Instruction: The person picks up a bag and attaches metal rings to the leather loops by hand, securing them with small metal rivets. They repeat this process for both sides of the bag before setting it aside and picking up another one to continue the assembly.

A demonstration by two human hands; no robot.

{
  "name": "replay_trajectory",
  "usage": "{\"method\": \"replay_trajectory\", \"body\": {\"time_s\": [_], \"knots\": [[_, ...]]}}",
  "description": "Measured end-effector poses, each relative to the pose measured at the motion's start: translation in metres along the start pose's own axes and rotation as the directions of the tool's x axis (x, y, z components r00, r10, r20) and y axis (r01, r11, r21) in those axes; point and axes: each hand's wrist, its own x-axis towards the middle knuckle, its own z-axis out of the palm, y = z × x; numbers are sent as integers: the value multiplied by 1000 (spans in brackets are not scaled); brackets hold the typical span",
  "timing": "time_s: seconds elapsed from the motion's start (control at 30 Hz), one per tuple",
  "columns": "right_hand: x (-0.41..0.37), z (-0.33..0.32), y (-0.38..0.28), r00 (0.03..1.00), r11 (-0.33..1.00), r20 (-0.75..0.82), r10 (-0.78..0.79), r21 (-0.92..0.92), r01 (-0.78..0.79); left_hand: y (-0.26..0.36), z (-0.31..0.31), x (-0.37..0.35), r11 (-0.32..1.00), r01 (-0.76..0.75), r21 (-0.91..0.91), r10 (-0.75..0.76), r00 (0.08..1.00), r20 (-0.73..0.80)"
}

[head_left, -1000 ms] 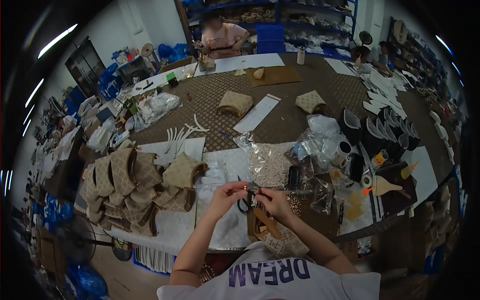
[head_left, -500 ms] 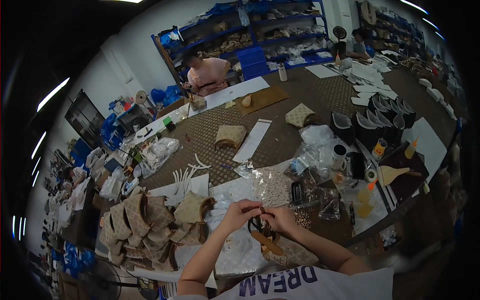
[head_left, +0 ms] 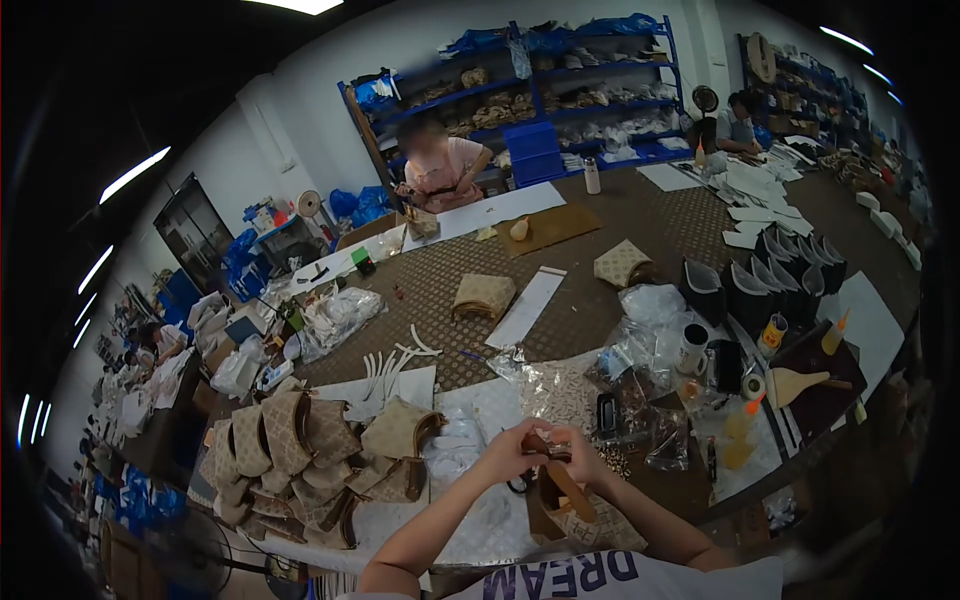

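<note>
Close together in front of my body, my left hand (head_left: 512, 455) and my right hand (head_left: 582, 462) both have their fingers closed on a brown leather strap (head_left: 568, 490). The strap belongs to a beige patterned handbag (head_left: 608, 525), which lies against my shirt below the hands. What the fingertips pinch is partly hidden. Just left of the bag, a dark ring-shaped thing, perhaps a scissors handle, shows in part. Beyond my hands is a clear bag of small pale pieces (head_left: 560, 392). Small metallic-looking bits (head_left: 612, 460) lie near my right hand.
Many similar patterned bags (head_left: 310, 440) are heaped at left. To the right stand a mug (head_left: 692, 348), glue bottles (head_left: 835, 332), a black case (head_left: 606, 412) and dark upright pouches (head_left: 704, 285). A person (head_left: 445, 170) sits across the table; another (head_left: 738, 130) works farther right.
My hands have come closer to my body and turned, with the strap now more raised between them. The whole view has shifted slightly right and down. The person opposite has moved an arm.
</note>
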Motion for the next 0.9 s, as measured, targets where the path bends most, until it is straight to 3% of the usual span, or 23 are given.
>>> {"method": "replay_trajectory", "body": {"time_s": [0.03,0.07,0.17,0.2,0.27,0.3,0.37,0.4,0.47,0.5,0.53,0.57,0.63,0.7,0.77,0.8,0.83,0.9], "knots": [[0,-4,0,997,994,-22,-75,82,77,-3,7,0,996,21,-92,-19,1000,15],[3,-20,-4,980,979,7,198,37,-198,-7,18,-1,984,26,-174,-30,999,-20],[-2,-53,51,961,914,47,274,300,-275,-14,52,-2,909,8,-416,-71,988,-137],[-4,-66,50,943,898,158,294,292,-329,-12,58,-5,878,210,-430,-254,966,-48],[-7,-87,29,873,873,355,335,231,-429,-58,80,-1,863,60,-502,-91,995,-39],[-9,-92,21,840,852,400,368,216,-476,-67,89,-2,886,14,-463,-74,991,-110],[-17,-97,9,777,769,397,488,225,-598,-77,95,-3,887,96,-451,-185,970,-158],[-11,-101,9,752,765,439,491,196,-614,-66,93,-6,839,32,-543,-167,965,-203],[-21,-116,5,710,729,463,530,179,-661,-76,94,-5,822,60,-566,-241,937,-252],[-23,-106,-9,700,642,431,570,297,-706,-44,81,-13,781,93,-618,-304,921,-245],[-27,-107,6,725,561,511,462,465,-685,-45,77,-13,725,94,-682,-338,912,-233],[-22,-94,-9,740,593,485,466,449,-668,-69,82,-12,699,-24,-715,-253,926,-279],[-12,-69,-48,719,624,422,552,363,-692,-65,73,-21,648,-34,-761,-313,899,-307],[-9,-52,-28,817,782,230,529,242,-575,-47,55,-34,621,-14,-783,-265,937,-227],[-6,-43,-38,785,787,219,579,100,-608,-41,41,-45,474,48,-879,-261,961,-88],[-6,-36,-47,770,786,225,597,28,-617,-42,33,-48,435,99,-895,-338,939,-60],[-6,-26,-57,807,812,219,548,93,-576,-43,27,-49,430,160,-888,-345,939,2],[-4,-19,-61,783,797,245,572,60,-601,-43,13,-45,429,271,-862,-356,928,115]]}}
